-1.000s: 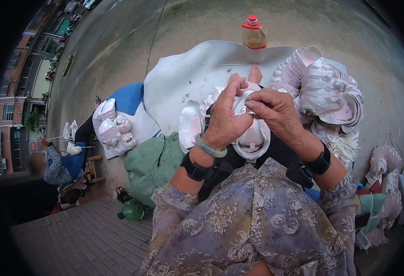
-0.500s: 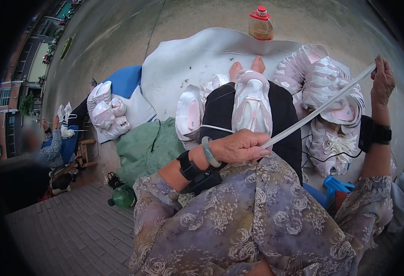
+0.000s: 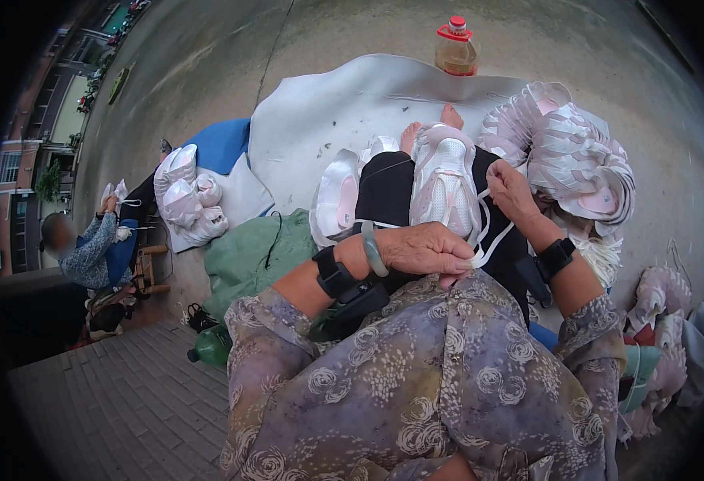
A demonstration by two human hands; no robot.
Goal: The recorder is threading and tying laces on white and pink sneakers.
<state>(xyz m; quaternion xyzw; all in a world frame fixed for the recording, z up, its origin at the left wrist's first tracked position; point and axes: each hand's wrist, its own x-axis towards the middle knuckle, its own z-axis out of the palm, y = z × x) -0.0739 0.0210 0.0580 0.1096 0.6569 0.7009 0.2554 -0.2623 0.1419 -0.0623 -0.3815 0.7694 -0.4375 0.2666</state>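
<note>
Rn a white-and-pink sneaker upper (image 3: 447, 176) lies lengthwise on the lap, on the black trousers (image 3: 386, 186), and serves as ref pt for the rest. L hand (image 3: 420, 250) is at its near end, palm down, thumb + fingers pinching a white shoelace (image 3: 498, 241). R hand (image 3: 514, 192) is just R of the upper, fingers curled in w/ the same lace at the fingertips; slack lace loops btwn the two hands. L wrist wears a pale stone bangle (image 3: 373, 248) plus a black strap (image 3: 333, 272) w/ a small device; R wrist has a similar black band (image 3: 556, 255). Just beyond the upper: bare feet (image 3: 451, 116) on a white sheet (image 3: 328, 120); farther fwd, past the sheet's edge, a clear bottle (image 3: 456, 54) w/ red cap & handle. R of the upper, a big stack of nested uppers (image 3: 578, 164), also white/pink. L of it, nr the knee, another loose upper (image 3: 334, 200), then green fabric (image 3: 248, 260) and, nearer the body, a green bottle (image 3: 212, 345). Far L of it, a co-worker (image 3: 91, 252) sits w/ both hands up at a white shoe item, details too small to tell; a pile of uppers (image 3: 188, 192) lies btwn.
</note>
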